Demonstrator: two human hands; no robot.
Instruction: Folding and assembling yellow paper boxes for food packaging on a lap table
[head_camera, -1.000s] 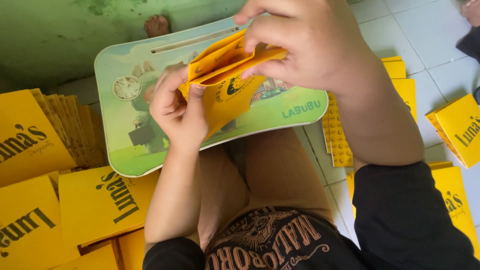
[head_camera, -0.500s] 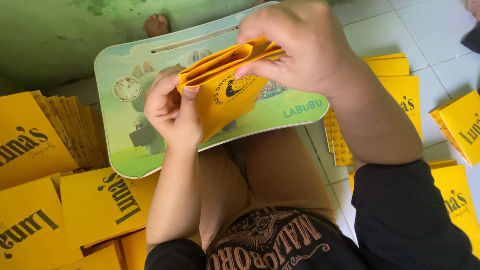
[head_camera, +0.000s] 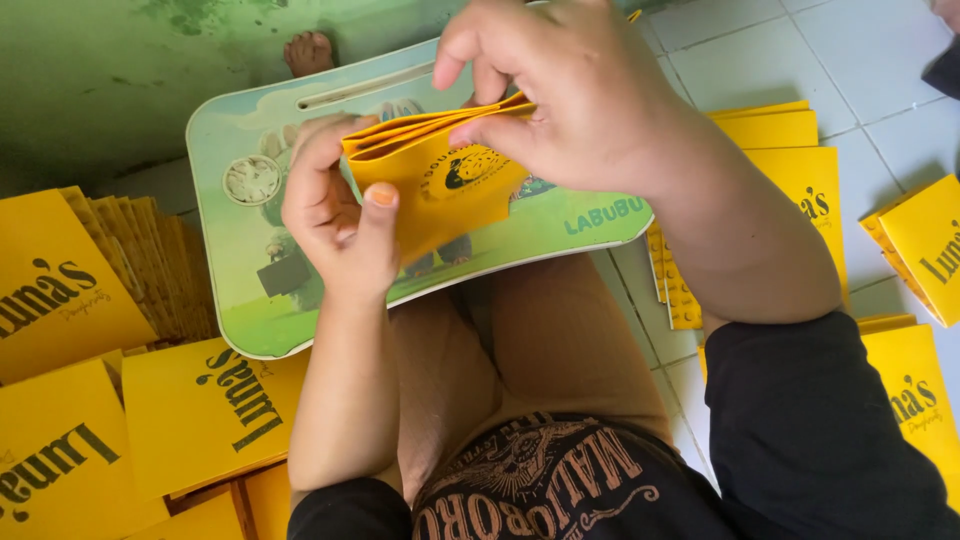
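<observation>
A person sits on the floor, seen from above, both hands raised over a small lap tray. The left hand (head_camera: 335, 215) is curled around the left edge of a yellow folded carton (head_camera: 440, 190), thumb pressed on its front face and fingers wrapped behind. The right hand (head_camera: 560, 95) closes over the carton's upper right part, fingertips pinching the folded flaps together along the top edge, with the index finger lifted free. The carton is held between the two hands, just above the tray and tilted slightly, with a round dark printed mark on the face turned towards the viewer.

The lap tray (head_camera: 250, 310) below is pale green with rounded corners, a cartoon picture on it, a long slot near its far edge and a round recess at the left. It rests across the person's knees. The person wears tan trousers and a black top with pushed-up sleeves.

To the left lie flat yellow cartons (head_camera: 200, 410) overlapping on the floor, with a fanned stack (head_camera: 150, 260) of them behind. To the right, more yellow cartons (head_camera: 800, 170) lie on white floor tiles (head_camera: 800, 50). A green painted wall (head_camera: 100, 80) runs along the far left, and a bare foot (head_camera: 308, 50) shows beyond the tray.
</observation>
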